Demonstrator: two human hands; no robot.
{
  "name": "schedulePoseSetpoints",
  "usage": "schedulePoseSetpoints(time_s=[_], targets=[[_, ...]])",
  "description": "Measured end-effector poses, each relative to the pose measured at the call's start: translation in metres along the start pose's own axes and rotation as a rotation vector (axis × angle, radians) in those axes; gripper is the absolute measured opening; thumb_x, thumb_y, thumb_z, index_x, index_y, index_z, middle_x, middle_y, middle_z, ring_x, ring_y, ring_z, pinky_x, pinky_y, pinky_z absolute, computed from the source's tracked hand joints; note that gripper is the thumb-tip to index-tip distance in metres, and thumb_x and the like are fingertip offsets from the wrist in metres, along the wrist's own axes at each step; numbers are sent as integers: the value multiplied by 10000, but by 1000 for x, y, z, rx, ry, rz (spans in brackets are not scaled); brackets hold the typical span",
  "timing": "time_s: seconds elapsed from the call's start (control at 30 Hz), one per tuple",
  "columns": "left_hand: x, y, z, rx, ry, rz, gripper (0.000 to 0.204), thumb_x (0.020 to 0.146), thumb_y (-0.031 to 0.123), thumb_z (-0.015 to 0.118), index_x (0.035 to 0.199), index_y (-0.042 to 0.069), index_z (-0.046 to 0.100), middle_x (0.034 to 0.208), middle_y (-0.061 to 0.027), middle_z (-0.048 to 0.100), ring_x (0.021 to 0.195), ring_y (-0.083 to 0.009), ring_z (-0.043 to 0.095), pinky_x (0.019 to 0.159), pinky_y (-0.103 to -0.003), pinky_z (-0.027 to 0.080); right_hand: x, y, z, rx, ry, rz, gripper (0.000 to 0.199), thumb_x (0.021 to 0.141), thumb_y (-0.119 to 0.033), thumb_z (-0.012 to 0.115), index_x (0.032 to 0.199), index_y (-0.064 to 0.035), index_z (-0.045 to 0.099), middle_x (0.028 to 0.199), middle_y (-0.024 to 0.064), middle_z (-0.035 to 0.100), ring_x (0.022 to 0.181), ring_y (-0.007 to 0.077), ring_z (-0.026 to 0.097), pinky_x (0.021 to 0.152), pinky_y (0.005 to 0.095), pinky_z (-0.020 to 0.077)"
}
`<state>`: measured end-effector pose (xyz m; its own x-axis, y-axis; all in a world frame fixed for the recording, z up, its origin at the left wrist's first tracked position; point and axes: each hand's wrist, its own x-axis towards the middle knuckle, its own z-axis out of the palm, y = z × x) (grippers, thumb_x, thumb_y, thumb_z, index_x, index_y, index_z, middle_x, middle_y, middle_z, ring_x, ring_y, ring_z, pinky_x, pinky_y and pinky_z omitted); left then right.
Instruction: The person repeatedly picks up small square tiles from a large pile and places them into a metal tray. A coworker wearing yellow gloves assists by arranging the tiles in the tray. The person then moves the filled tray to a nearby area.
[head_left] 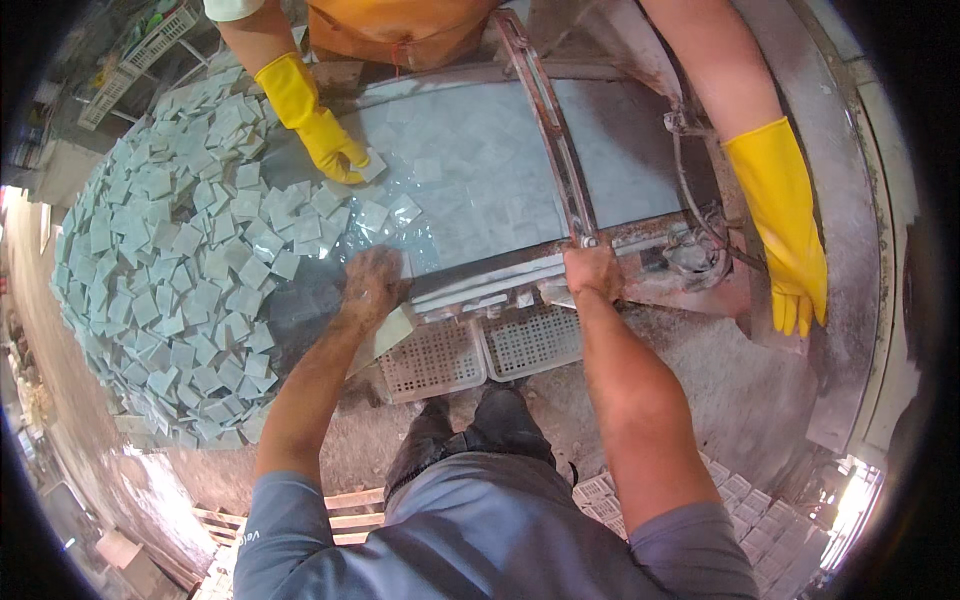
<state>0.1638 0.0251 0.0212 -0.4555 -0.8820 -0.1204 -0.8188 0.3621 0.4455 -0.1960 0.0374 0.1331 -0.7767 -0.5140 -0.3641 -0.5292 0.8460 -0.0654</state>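
"Head view: where do we find the work?"

"We have a heap of small pale square tiles (243, 207) on the left, with loose ones spilling toward the frosted flat bed (630, 140). A rusty crossbar (548, 115) spans the bed right of its middle."

"And our fingers?"

"Our right hand (593, 268) is closed in a fist around the crossbar's near end. Our left hand (375, 283) has its fingers bent at the bed's near edge, just beside a pale tile edge; we cannot tell whether they grip it."

"What about the worker opposite us?"

"One yellow-gloved hand (333, 150) pinches a single tile (372, 165) above the loose ones. The other yellow glove (795, 290) hangs to the right, fingers nearly straight, with nothing visible in it."

"Which step would we call this?"

"We judge it to be tile handling at the bed's edge, with the crossbar held steady. Two perforated baskets (435, 365) stand below that edge."

"So what would our next move call for?"

"A firm hold on the crossbar, we think, and a light touch on the left, clear of the gloved fingers; tiles this thin-looking could chip."
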Motion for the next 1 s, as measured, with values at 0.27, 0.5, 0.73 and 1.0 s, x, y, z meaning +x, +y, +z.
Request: schedulePoseSetpoints(time_s=[0.27, 0.5, 0.73, 1.0], targets=[[39, 8, -10, -188, -84, -13, 507, 869, 270, 819, 1285, 39, 646, 1321, -188, 596, 1237, -376, 595, 1068, -458, 497, 7, 4, -3, 18, -5, -35, 629, 850, -416, 686, 1391, -110, 583, 1257, 209, 718, 1164, 402, 698, 980, 495, 563], [68, 9, -24, 5, -121, -37, 546, 845, 249, 845, 1307, 38, 643, 1317, -181, 583, 1217, -378, 614, 1038, -451, 525, 9, 9, 0, -1, -71, 4, 674, 865, -395, 658, 1459, -100, 537, 1282, 208, 706, 1173, 394, 694, 986, 469, 563], [79, 12, 4, -116, 33, -51, 508, 851, 247, 839, 1252, 4, 643, 1314, -208, 561, 1207, -389, 578, 1059, -444, 505, 3, 7, -5, 17, -43, -28, 668, 874, -380, 672, 1468, -110, 526, 1286, 215, 696, 1176, 388, 693, 965, 481, 576], [55, 4, 13, -127, -101, -150, 593, 832, 267, 870, 1325, 27, 644, 1377, -183, 556, 1277, -347, 572, 1051, -401, 533, 7, 4, -1, 92, -114, -13, 667, 878, -380, 692, 1461, -102, 525, 1262, 211, 707, 1137, 389, 709, 939, 475, 582]])
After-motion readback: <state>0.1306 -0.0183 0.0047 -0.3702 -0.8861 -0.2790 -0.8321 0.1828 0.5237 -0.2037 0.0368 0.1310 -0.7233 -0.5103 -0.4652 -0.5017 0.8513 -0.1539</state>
